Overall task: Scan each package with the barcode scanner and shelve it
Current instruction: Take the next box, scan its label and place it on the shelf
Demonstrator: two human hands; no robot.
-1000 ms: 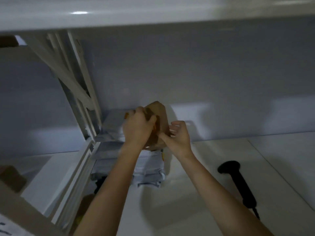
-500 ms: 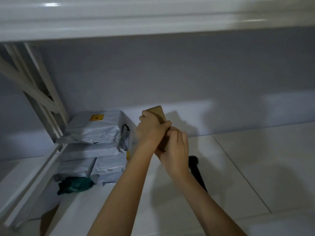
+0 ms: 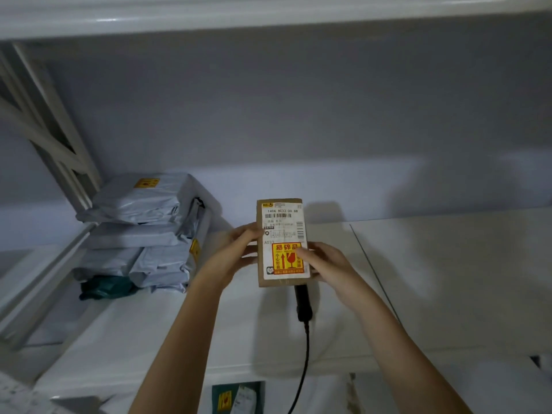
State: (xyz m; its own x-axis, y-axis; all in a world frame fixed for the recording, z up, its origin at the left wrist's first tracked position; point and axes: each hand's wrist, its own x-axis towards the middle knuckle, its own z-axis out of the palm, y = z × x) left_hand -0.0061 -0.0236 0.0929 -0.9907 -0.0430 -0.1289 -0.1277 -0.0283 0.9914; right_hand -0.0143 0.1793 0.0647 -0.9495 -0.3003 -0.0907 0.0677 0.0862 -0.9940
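Note:
A small brown cardboard package (image 3: 276, 215) with a white shipping label and an orange fragile sticker faces me, upright above the white shelf (image 3: 433, 279). My left hand (image 3: 236, 252) grips its left edge, and my right hand (image 3: 324, 261) holds its lower right edge, thumb on the sticker. The black barcode scanner (image 3: 303, 303) lies on the shelf just below and behind the package, its head hidden by the package, its cable running toward me.
A stack of grey poly mailers (image 3: 143, 231), with a green one at the bottom, sits at the shelf's left by the white frame brace (image 3: 53, 130). An upper shelf (image 3: 268, 13) runs overhead. More parcels (image 3: 236, 398) show on a lower level.
Both hands carried the package rightward from the mailer stack and turned it so its labelled face points at me. It now hangs over the scanner.

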